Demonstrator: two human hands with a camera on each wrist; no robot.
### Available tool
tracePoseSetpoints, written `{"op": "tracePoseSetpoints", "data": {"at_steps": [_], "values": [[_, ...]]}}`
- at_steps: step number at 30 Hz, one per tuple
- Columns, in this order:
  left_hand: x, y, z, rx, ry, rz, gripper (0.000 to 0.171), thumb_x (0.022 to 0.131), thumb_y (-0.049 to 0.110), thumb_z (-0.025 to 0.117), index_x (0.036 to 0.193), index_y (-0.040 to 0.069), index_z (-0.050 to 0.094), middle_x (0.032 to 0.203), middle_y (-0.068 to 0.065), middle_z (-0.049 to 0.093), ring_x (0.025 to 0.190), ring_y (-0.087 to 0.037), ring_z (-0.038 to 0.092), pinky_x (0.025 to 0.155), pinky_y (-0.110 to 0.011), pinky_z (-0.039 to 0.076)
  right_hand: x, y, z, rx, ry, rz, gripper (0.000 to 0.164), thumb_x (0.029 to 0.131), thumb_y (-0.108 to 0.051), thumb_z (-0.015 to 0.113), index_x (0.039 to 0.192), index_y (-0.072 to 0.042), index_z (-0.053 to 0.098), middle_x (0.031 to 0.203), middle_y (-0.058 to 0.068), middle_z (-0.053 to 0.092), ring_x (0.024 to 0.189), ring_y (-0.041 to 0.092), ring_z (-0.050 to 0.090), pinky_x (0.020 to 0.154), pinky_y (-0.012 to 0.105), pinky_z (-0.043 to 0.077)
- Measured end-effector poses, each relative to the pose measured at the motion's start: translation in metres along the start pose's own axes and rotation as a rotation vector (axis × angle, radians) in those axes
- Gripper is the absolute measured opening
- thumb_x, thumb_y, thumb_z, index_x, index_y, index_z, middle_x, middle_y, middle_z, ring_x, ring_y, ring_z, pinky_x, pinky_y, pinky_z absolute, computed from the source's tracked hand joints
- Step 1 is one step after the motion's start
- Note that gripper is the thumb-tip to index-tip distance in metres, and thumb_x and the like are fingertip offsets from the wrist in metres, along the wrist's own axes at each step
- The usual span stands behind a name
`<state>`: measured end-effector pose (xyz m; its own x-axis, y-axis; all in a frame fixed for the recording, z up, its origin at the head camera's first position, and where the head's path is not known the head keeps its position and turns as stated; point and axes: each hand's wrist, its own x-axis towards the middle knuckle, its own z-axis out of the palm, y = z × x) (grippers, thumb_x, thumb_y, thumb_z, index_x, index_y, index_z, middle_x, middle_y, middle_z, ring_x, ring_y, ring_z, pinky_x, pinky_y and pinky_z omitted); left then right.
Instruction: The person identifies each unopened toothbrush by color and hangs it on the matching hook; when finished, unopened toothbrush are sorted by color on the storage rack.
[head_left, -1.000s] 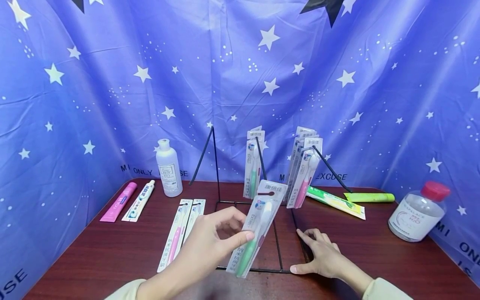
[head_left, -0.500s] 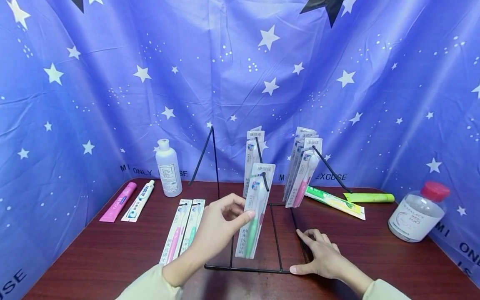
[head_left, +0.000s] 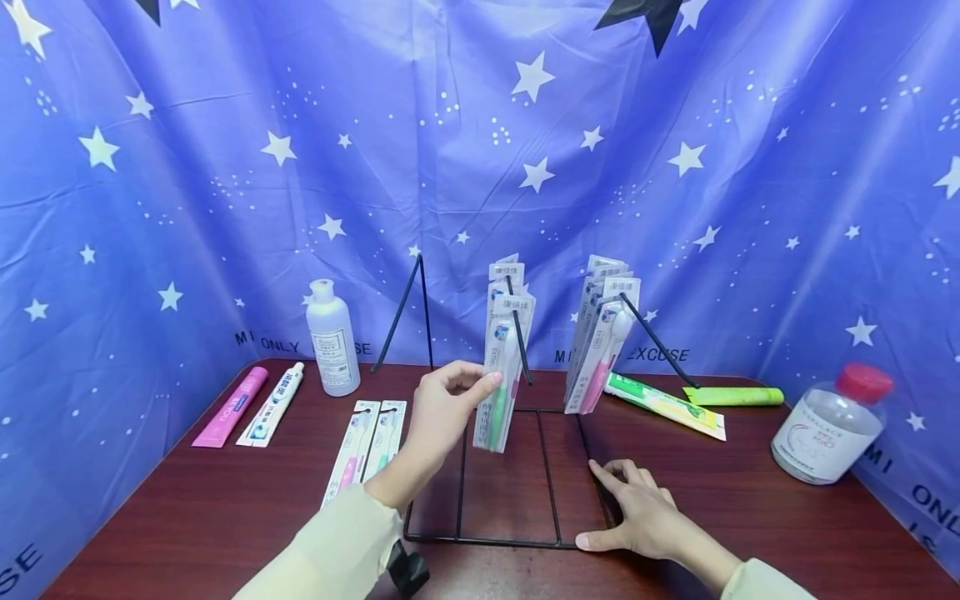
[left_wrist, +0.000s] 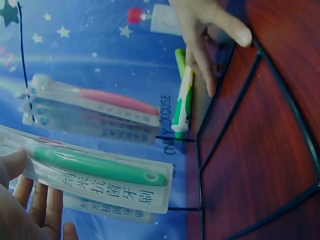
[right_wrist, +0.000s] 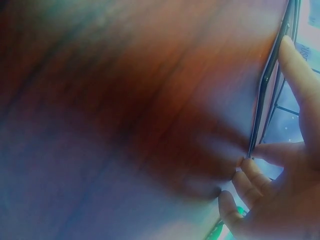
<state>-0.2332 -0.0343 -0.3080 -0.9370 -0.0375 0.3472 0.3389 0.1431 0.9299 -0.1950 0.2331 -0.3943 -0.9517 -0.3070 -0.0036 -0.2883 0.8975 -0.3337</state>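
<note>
My left hand [head_left: 442, 408] pinches the left edge of a packaged green toothbrush [head_left: 498, 400] between thumb and fingers. The pack hangs upright, the middle prong of a black wire rack [head_left: 555, 500] passing through its top hole. Behind it on that prong hangs another toothbrush pack [head_left: 498, 279], mostly covered. Several packs, with a pink toothbrush [head_left: 602, 358] in front, hang on the right prong. At the rack's front right corner, my right hand [head_left: 645, 517] rests thumb and index finger, spread apart, against the base wire [right_wrist: 261, 95].
Two packaged toothbrushes, one pink [head_left: 352, 450] and one green [head_left: 386, 437], lie left of the rack. Toothpaste tubes, pink [head_left: 232, 408] and white [head_left: 272, 404], and a white bottle [head_left: 332, 342] are farther left. Right are green-yellow [head_left: 663, 404] and lime [head_left: 738, 396] tubes and a red-capped bottle [head_left: 828, 425].
My left hand has moved the green toothbrush pack up and away from me, first onto the middle prong's tip, then farther back along it. The right hand stays at the rack's base.
</note>
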Motion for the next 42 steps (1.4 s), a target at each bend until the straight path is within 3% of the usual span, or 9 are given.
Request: {"op": "tracePoseSetpoints", "data": {"at_steps": [10, 20, 24, 28, 34, 37, 42], "values": [[0.024, -0.006, 0.011, -0.049, 0.032, -0.055, 0.026, 0.075, 0.036, 0.072, 0.087, 0.013, 0.072, 0.074, -0.001, 0.065, 0.074, -0.012, 0.057, 0.067, -0.028, 0.045, 0.000, -0.001, -0.001, -0.003, -0.006, 0.006, 0.102, 0.061, -0.068, 0.066, 0.138, -0.008, 0.038, 0.127, 0.012, 0.038, 0.113, 0.032, 0.035, 0.071, 0.046, 0.036], [0.035, -0.008, 0.016, -0.154, 0.022, -0.120, 0.034, 0.076, 0.034, 0.073, 0.093, 0.006, 0.070, 0.080, -0.004, 0.067, 0.075, -0.013, 0.057, 0.070, -0.030, 0.048, -0.001, -0.003, -0.001, 0.002, 0.000, -0.005, 0.102, 0.060, -0.067, 0.067, 0.138, -0.007, 0.039, 0.127, 0.012, 0.039, 0.114, 0.032, 0.036, 0.071, 0.045, 0.036], [0.039, -0.009, 0.016, -0.173, 0.029, -0.119, 0.032, 0.076, 0.032, 0.073, 0.094, 0.005, 0.070, 0.081, -0.003, 0.067, 0.077, -0.013, 0.058, 0.072, -0.031, 0.048, -0.001, -0.003, -0.001, 0.002, -0.003, 0.001, 0.102, 0.060, -0.067, 0.066, 0.138, -0.008, 0.039, 0.127, 0.011, 0.039, 0.114, 0.032, 0.035, 0.070, 0.044, 0.035], [0.039, -0.012, 0.014, -0.117, 0.039, -0.081, 0.027, 0.077, 0.029, 0.073, 0.094, 0.008, 0.070, 0.080, -0.002, 0.066, 0.077, -0.012, 0.058, 0.074, -0.033, 0.048, -0.002, -0.002, -0.001, 0.000, -0.002, 0.007, 0.102, 0.061, -0.067, 0.066, 0.138, -0.008, 0.039, 0.127, 0.012, 0.038, 0.114, 0.032, 0.035, 0.071, 0.046, 0.036], [0.034, -0.024, -0.003, -0.058, 0.054, -0.016, 0.021, 0.078, 0.019, 0.072, 0.097, 0.010, 0.069, 0.080, -0.004, 0.065, 0.078, -0.014, 0.058, 0.070, -0.027, 0.043, -0.003, 0.000, 0.000, -0.012, 0.024, -0.012, 0.102, 0.061, -0.067, 0.066, 0.138, -0.006, 0.039, 0.126, 0.013, 0.039, 0.112, 0.033, 0.036, 0.069, 0.045, 0.036], [0.030, -0.027, -0.020, -0.022, 0.037, -0.004, 0.021, 0.079, 0.017, 0.070, 0.099, 0.009, 0.068, 0.083, -0.005, 0.066, 0.081, -0.017, 0.060, 0.074, -0.028, 0.044, -0.002, 0.000, 0.000, -0.017, 0.030, -0.016, 0.102, 0.061, -0.067, 0.066, 0.137, -0.006, 0.039, 0.126, 0.013, 0.039, 0.112, 0.033, 0.037, 0.068, 0.044, 0.036], [0.020, -0.032, -0.055, 0.133, 0.017, -0.009, 0.024, 0.081, 0.019, 0.068, 0.102, 0.008, 0.067, 0.086, -0.006, 0.067, 0.084, -0.016, 0.060, 0.075, -0.029, 0.044, -0.002, -0.001, 0.001, -0.023, 0.028, -0.019, 0.102, 0.061, -0.068, 0.066, 0.137, -0.007, 0.039, 0.125, 0.013, 0.039, 0.112, 0.032, 0.036, 0.069, 0.043, 0.036]]}}
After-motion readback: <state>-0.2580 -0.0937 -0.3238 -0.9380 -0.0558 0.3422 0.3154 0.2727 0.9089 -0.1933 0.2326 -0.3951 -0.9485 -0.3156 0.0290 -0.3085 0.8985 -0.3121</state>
